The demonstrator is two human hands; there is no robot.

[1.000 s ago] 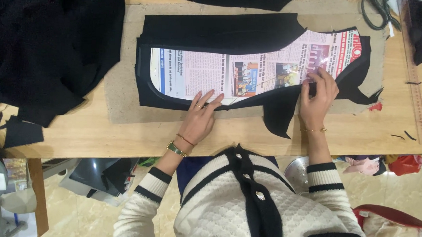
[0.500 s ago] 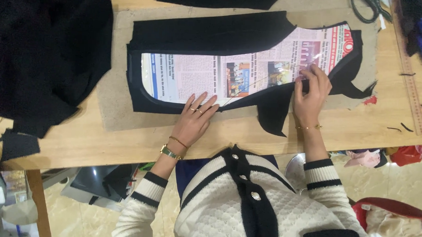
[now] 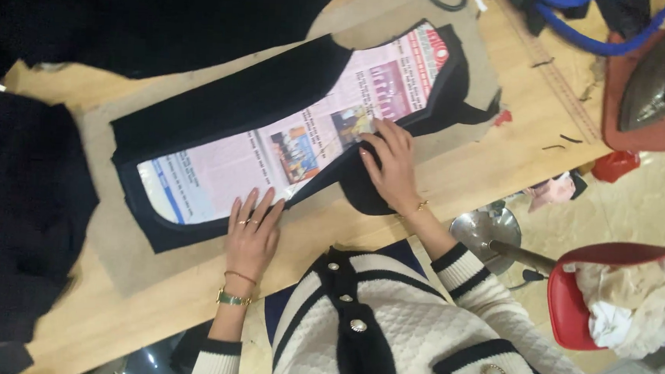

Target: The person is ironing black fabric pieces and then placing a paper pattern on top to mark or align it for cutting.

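Observation:
A newspaper pattern piece point(image 3: 289, 139) lies on a cut piece of black fabric point(image 3: 223, 105), which rests on a brown paper sheet point(image 3: 110, 228) on the wooden table point(image 3: 454, 178). My left hand point(image 3: 252, 232) lies flat, fingers spread, on the near edge of the newspaper and fabric. My right hand point(image 3: 390, 163) presses down on the newspaper's right part, fingers together, over a black fabric flap point(image 3: 362, 196) that curves toward me. Neither hand holds anything.
More black cloth point(image 3: 21, 193) is piled at the left and along the far side. A clothes iron point(image 3: 664, 75) on a red mat, a blue cord point(image 3: 583, 37) and a ruler point(image 3: 558, 77) lie at the right. A red chair point(image 3: 592, 307) with white cloth stands beside the table.
The view has tilted, so the table looks rotated. My right hand has slid left along the newspaper toward its middle. My left hand stays pressed on the near edge.

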